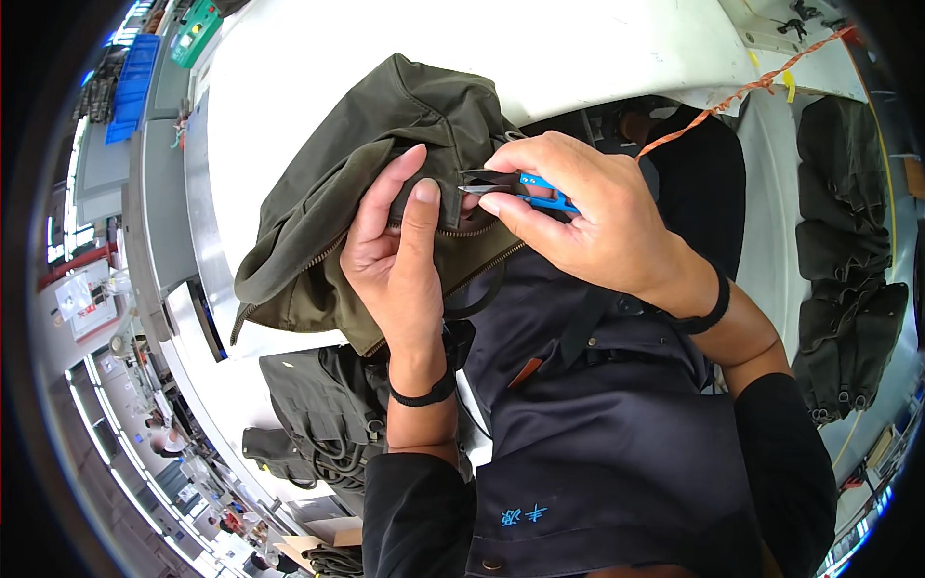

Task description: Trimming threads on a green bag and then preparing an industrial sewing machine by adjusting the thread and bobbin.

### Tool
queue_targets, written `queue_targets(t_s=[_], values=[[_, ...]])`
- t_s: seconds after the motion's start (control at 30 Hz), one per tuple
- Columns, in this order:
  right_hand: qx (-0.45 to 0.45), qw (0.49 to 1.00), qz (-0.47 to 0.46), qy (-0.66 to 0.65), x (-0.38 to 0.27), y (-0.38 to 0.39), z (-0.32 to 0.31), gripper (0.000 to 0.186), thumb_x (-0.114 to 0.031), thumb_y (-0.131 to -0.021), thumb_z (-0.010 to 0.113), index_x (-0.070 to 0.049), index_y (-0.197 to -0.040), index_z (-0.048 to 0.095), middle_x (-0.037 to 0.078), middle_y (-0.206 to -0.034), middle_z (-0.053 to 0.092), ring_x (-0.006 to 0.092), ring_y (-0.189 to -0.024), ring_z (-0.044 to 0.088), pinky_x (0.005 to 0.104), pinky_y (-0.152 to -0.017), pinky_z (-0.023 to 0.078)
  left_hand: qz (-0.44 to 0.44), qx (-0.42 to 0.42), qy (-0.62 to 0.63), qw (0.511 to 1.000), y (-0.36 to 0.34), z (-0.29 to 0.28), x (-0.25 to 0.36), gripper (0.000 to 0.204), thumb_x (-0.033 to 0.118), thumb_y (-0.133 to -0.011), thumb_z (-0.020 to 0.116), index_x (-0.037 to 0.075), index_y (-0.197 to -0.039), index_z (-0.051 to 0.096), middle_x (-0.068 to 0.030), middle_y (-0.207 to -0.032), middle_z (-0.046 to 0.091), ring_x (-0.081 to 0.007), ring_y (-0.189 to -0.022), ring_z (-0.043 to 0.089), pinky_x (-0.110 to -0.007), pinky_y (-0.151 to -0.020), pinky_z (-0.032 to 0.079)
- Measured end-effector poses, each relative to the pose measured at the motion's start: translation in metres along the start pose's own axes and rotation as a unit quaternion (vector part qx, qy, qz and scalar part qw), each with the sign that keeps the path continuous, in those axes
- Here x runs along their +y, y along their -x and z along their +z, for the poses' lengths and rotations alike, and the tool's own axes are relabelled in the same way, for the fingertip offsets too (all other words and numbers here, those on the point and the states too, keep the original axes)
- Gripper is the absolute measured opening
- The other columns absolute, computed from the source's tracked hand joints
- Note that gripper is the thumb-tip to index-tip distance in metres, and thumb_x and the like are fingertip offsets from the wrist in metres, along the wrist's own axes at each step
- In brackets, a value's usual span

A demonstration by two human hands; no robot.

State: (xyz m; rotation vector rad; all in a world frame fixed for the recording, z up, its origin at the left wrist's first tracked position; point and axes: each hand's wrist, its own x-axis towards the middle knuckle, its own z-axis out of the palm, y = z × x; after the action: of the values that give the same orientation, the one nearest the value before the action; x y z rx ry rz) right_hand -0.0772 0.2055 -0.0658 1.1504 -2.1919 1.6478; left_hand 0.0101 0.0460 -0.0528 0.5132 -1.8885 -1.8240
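Observation:
An olive-green fabric bag (323, 197) lies in front of me on the white table, its mouth unzipped and edged by a metal-toothed zipper (323, 252). My left hand (400, 270) grips the cloth at the opening, thumb and forefinger raised along it. Between the thumb and fingers of my right hand (612, 207) is a pair of blue-handled thread snips (551, 200). Their blades are parted and point left at the bag's cloth, close to my left thumb. Whether a thread lies between them is too small to tell.
More dark green bags (323, 395) are piled by my left forearm, and others (843, 250) hang or lie at the far right. An orange twisted cord (742, 96) crosses the upper right. Blue bins (133, 87) stand at the far left, beyond the white table (597, 48).

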Motion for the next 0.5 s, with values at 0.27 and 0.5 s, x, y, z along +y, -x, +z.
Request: queue_targets(t_s=[0.27,0.5], values=[[-0.015,0.999,0.002,0.041,-0.007,0.003,-0.003,0.029,-0.004,-0.079,0.080,-0.003,-0.103,0.066,0.008,-0.086,0.069,0.0189,-0.066,0.067,0.0270,-0.057,0.052,0.022,-0.010,0.032,0.999,0.002,0.002,-0.003,0.034,0.005,-0.097,0.064,-0.007,-0.128,0.060,-0.0105,-0.099,0.071,-0.0115,-0.079,0.068,-0.021,-0.072,0.052],[-0.005,0.986,-0.113,0.121,0.006,-0.001,0.000,0.026,-0.016,-0.079,0.079,-0.009,-0.099,0.065,0.003,-0.076,0.061,0.0197,-0.060,0.063,0.0315,-0.050,0.048,0.006,-0.006,0.027,1.000,0.002,-0.001,-0.002,0.034,0.004,-0.098,0.062,-0.008,-0.130,0.059,-0.0109,-0.103,0.071,-0.0121,-0.081,0.069,-0.022,-0.073,0.053]])
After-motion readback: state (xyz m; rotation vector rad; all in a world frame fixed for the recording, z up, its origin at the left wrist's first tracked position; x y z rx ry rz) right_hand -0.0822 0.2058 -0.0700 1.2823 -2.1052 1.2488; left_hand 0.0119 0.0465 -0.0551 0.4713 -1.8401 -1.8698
